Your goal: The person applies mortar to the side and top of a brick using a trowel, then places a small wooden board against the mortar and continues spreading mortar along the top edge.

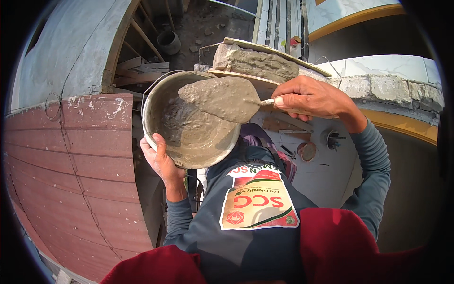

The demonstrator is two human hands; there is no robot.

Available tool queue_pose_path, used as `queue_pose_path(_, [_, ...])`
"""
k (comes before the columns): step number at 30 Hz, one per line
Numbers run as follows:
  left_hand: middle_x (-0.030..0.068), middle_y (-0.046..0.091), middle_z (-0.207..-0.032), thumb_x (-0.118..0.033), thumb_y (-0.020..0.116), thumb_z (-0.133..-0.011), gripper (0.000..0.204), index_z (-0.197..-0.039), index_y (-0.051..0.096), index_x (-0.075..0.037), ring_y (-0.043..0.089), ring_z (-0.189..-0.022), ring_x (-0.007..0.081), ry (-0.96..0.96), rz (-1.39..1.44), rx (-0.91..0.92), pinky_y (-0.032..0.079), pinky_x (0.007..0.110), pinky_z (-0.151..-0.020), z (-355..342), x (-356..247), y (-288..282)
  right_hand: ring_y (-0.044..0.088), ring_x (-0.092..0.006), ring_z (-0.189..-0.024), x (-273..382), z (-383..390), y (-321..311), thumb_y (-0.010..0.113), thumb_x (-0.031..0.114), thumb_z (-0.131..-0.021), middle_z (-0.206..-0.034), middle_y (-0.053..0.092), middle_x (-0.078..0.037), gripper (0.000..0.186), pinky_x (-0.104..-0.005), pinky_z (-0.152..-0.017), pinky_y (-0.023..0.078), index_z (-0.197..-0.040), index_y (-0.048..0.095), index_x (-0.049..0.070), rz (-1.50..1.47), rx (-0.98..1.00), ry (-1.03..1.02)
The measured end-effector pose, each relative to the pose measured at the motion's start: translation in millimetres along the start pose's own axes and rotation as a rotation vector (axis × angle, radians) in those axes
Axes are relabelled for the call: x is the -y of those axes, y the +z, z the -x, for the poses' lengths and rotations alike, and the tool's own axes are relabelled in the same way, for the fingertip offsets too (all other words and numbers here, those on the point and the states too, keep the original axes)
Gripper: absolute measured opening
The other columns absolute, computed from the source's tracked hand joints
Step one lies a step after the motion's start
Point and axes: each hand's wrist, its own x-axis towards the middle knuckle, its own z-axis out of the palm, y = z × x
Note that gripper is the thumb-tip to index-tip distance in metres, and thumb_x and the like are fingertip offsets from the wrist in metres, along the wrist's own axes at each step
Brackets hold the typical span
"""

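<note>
While lettering (257, 201) marks the shirt (203, 232), left fingers (160, 143) hold a bucket (157, 104), right fingers (287, 101) a trowel (267, 102). Mortar (221, 97) hides the blade.

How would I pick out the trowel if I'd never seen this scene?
Start with the big round bucket, gripped at its rim by the person's left hand. Over its mouth is the trowel, held by the right hand. Its slim shank leads to a long oval load of wet grey mortar, unlike the deep bucket.
</note>
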Motion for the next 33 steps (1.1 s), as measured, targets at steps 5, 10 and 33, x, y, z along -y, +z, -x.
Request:
queue_pose_path(5, [0.0041,0.054,-0.107,-0.033,0.065,-0.105,0.032,-0.113,0.049,-0.006,0.056,-0.097,0.0133,-0.042,0.018,0.01,0.049,0.032,-0.089,3,-10,7,0.057,-0.0092,-0.055,-42,43,-32,0.058,0.038,-0.105,-0.067,0.058,-0.002,0.039,-0.0273,-0.05,0.046,-0.102,0.069,0.0,-0.056,-0.227,0.029])
queue_pose_path(10, [0.0054,0.054,-0.111,-0.033,0.063,-0.106,0.031,-0.115,0.051,-0.006,0.056,-0.101,0.0153,-0.009,-0.072,-0.002,0.05,0.034,-0.091,-3,-4,-2,0.054,-0.009,-0.052,-99,77,-55,0.059,0.041,-0.103,-0.067,0.057,-0.003,0.043,-0.0269,-0.05,0.044,-0.098,0.072,-0.001,0.109,-0.49,0.101])
queue_pose_path(33, [0.0094,0.057,-0.115,-0.033,0.063,-0.106,0.034,-0.121,0.051,-0.004,0.059,-0.106,0.0195,-0.046,-0.116,-0.012,0.052,0.038,-0.09,-3,-15,5,0.065,-0.0309,-0.069,-198,64,26,0.077,0.022,-0.09,-0.084,0.063,-0.008,0.028,-0.0425,-0.059,0.053,-0.114,0.069,0.01,0.848,-1.074,0.02])
